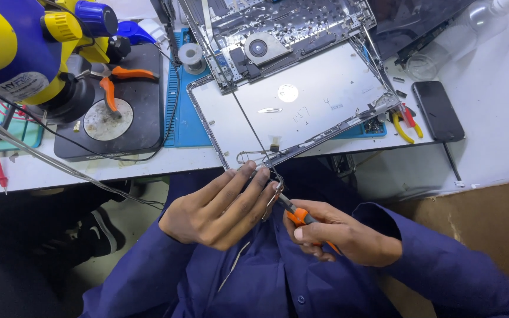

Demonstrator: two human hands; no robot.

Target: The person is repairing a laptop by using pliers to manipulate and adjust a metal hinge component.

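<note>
1. The left hand [219, 206] pinches a thin silver wire loop [260, 162] between its fingertips, just below the near edge of the white bench [490, 118].
2. The right hand [337, 232] is clenched round orange-handled pliers [297, 215], whose tip meets the wire beside the left fingers.
3. The wire runs from the near corner of a flat silver metal laptop lid [301, 103], which overhangs the bench's near edge.
4. An opened laptop base with a round fan [260, 47] lies behind the lid.
5. A blue silicone mat [181, 121] sits under the lid's left corner.
6. A black phone [438, 111] rests toward the bench's right side, with yellow-handled cutters [405, 126] just beside it.
7. A yellow and blue microscope [30, 47] stands at the far left corner.
</note>
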